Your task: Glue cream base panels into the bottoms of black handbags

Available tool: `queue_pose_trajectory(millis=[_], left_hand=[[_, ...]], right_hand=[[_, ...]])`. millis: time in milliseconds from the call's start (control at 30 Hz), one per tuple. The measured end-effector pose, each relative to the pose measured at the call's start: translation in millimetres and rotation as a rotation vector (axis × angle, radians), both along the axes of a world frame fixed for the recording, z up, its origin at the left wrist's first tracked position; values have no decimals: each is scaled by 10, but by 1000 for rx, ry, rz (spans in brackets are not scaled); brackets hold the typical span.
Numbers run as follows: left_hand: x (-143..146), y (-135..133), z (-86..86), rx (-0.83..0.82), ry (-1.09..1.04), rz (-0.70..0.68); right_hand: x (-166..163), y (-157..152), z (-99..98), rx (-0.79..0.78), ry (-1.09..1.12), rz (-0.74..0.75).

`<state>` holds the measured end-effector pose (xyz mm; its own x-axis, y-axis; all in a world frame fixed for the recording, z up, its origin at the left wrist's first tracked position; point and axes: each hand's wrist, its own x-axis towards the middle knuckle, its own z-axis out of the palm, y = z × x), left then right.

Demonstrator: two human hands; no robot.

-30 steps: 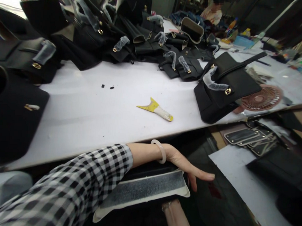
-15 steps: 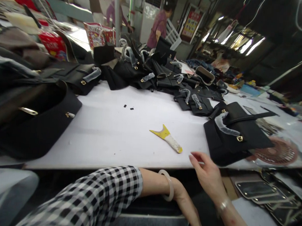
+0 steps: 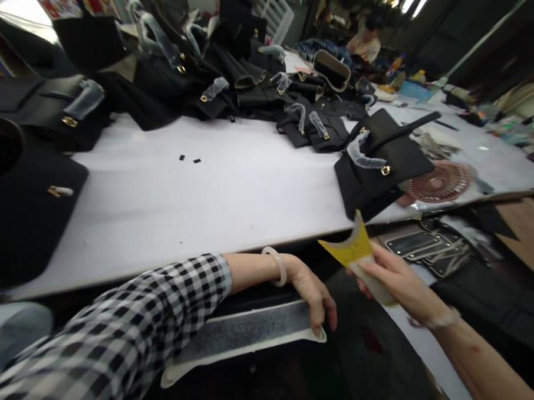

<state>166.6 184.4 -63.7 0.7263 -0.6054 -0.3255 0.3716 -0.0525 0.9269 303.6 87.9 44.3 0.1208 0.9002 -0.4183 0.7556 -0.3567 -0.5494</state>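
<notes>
black bags (image 3: 179, 81) along a white table (image 3: 232, 186); forked tool (image 3: 351, 246) in the right hand (image 3: 394, 279)

background dim to the right, brighter upper left. a person (image 3: 365, 48) far back, beside a blue heap (image 3: 322, 50); white slatted rack (image 3: 275, 14) further left.

table: white top, running from the left foreground to a cluttered stretch at far right.

bags: heaped and overlapping on the far side. the big open bag (image 3: 22, 219) stands left front, mouth gaping, inside too dark to read. the tilted bag (image 3: 369, 178) sits at the right near edge, contents hidden. further back, a pale-rimmed bag (image 3: 332, 70) shows its opening; interior dark.

below the near edge: a long grey strip (image 3: 257, 326) with pale borders, under the left forearm. right of it, black panels (image 3: 411, 244) with pale edging, overlapping.

pink fan (image 3: 440, 181) on the table, just behind the tilted bag.

left hand (image 3: 311, 290): fingers curled down at the strip's right end; cannot tell if they pinch it. right hand: closed round the tool's whitish handle, yellow fork pointing up and left, out in front of the near edge, well clear of the strip.

smallest: film-wrapped handles (image 3: 367, 154) on several bags, gold fittings (image 3: 386, 170), two black scraps (image 3: 197, 161) mid-table.
</notes>
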Motion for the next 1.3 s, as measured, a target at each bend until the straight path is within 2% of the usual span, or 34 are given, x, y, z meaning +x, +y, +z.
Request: queue_pose_trajectory(millis=[67,133,233,400,500,700,833,1000,1300], left_hand=[[-15,-10,-9,2,-1,-1],[-28,-16,-1,12,-12,7],[-52,-10,41,35,-25,10],[-92,18,125,172,-66,27],[-101,32,160,262,-92,4],[-96,56,216,335,-144,-7],[-107,74,249,321,-130,-1],[-118,79,251,292,-118,86],[-136,95,263,220,-83,53]], right_hand=[[147,-654,-28,-180,206,-217],[97,-1132,-164,-324,280,-284],[-220,-1403,-393,-456,388,-277],[-594,-1229,-552,-494,458,-285],[-611,-1176,-568,-509,501,-312],[-636,-1197,-566,-512,514,-344],[-665,-1195,-563,-528,515,-376],[-716,-1157,-536,-548,514,-405],[-848,-1131,-595,-572,565,-542]])
